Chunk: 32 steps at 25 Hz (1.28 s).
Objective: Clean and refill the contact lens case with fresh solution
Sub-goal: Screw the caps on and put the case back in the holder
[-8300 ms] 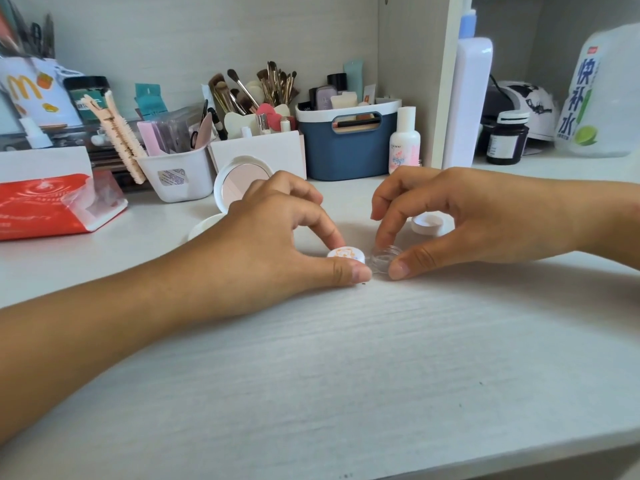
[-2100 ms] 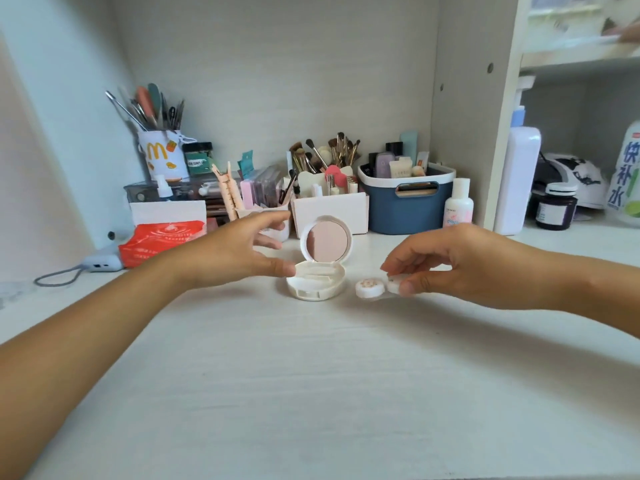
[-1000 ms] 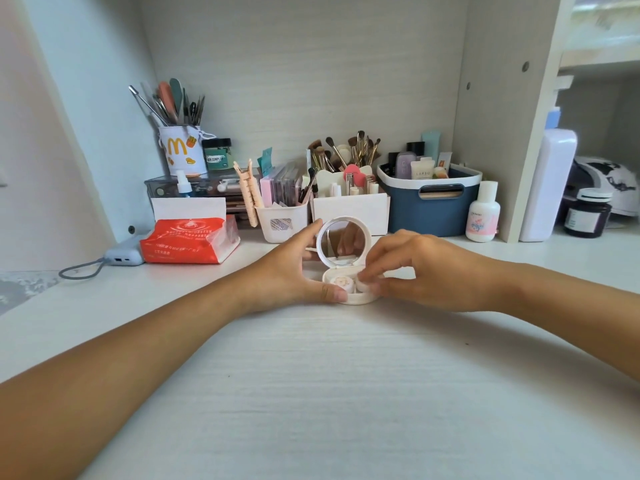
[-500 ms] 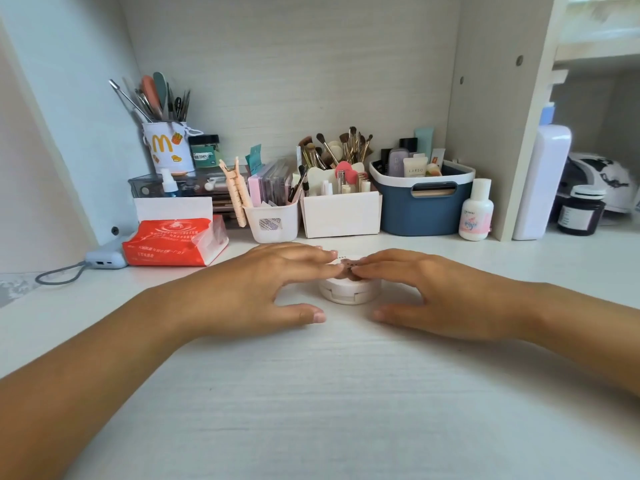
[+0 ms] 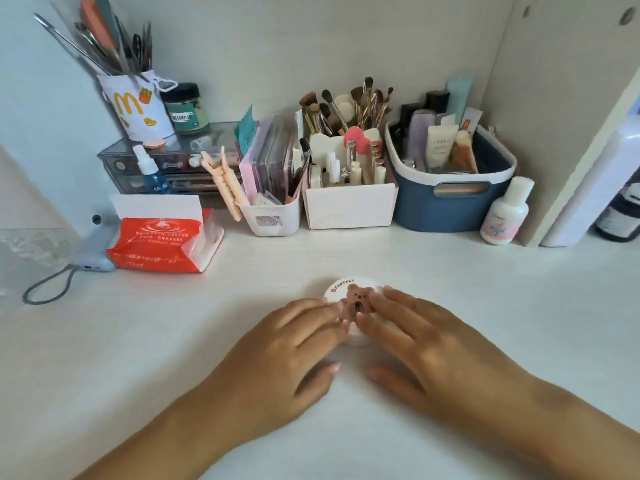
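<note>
White round lens case (image 5: 349, 293), lid closed, sits on the pale desk (image 5: 485, 306) directly under the fingertips of both hands. Lid carries a brown bear print and a short arc of lettering along its far-left edge.

Left hand (image 5: 291, 355): palm down, fingers straight and together, tips lying on the near-left part of the lid. Thumb stretched along the desk, just short of the case. Not gripping; flat contact only.

Right hand (image 5: 426, 348): palm down, fingers straight and slightly spread, tips on the near-right part of the lid. Thumb on the desk, pointing toward the left thumb, a small gap between them. Not gripping either.

Fingertips of the two hands nearly meet over the bear print. Near half of the case is covered by them; far half is exposed.

Beyond the hands, along the back wall:
- far left: red tissue pack (image 5: 162, 244), a grey cable (image 5: 48, 285) just outside it
- beyond the left hand: small white bin (image 5: 273, 216) with flat packets
- straight ahead: white box (image 5: 349, 207) of makeup brushes
- beyond the right hand: blue basket (image 5: 446, 209) of tubes
- just right of the basket: small white bottle (image 5: 505, 216) with pink label, upright, well apart from the case.
</note>
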Tool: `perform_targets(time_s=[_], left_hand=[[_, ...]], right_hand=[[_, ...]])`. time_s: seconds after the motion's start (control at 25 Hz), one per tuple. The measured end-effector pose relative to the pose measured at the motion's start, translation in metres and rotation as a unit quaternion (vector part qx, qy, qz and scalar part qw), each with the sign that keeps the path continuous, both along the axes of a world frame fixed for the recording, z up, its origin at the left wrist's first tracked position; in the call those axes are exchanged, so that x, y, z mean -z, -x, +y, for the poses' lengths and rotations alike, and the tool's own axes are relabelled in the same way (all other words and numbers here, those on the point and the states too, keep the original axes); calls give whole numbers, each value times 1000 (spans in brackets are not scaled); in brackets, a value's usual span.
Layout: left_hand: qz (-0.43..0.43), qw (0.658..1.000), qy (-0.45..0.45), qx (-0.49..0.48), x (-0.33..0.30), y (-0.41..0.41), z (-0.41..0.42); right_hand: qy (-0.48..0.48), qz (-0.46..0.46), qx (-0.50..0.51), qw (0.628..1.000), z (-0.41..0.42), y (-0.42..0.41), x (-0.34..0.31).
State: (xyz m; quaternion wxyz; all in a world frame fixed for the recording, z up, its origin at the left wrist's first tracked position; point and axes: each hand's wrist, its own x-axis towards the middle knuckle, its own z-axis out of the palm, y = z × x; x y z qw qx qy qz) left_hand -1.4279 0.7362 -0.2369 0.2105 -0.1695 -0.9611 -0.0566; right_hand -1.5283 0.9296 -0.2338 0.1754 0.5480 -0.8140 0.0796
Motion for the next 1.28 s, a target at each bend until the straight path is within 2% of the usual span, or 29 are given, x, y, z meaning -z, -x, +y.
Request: perform_targets(time_s=[0.24, 0.4, 0.52, 0.64, 0.84, 0.92, 1.0, 1.08, 1.2, 1.28], left_hand=[[-61, 997, 16, -36, 0, -5, 12], [-145, 986, 24, -76, -9, -6, 14], [-226, 961, -14, -160, -20, -24, 30], [-284, 937, -62, -195, -27, -46, 45], [-262, 933, -29, -246, -29, -60, -16], [-247, 939, -12, -240, -19, -65, -59], [-267, 942, -10, -205, -12, -70, -95], [-297, 938, -8, -176, -8, -69, -126], [-346, 924, -46, -158, -9, -65, -145], [-344, 922, -83, -158, -12, -66, -146]], right_hand=[[-25, -101, 23, 994, 3, -12, 3], [-82, -170, 115, 975, -14, -33, -21], [-153, -229, 142, 951, -26, -49, -35], [-145, -264, 165, 939, -37, -42, -52], [-179, -305, 192, 916, -73, -35, -59], [-146, -274, 204, 928, -97, -40, -56], [-123, -258, 191, 939, -114, -46, -57], [-67, -284, 159, 943, -140, -50, -67], [29, -273, 90, 957, -204, -45, -103], [69, -243, 52, 966, -257, -22, -132]])
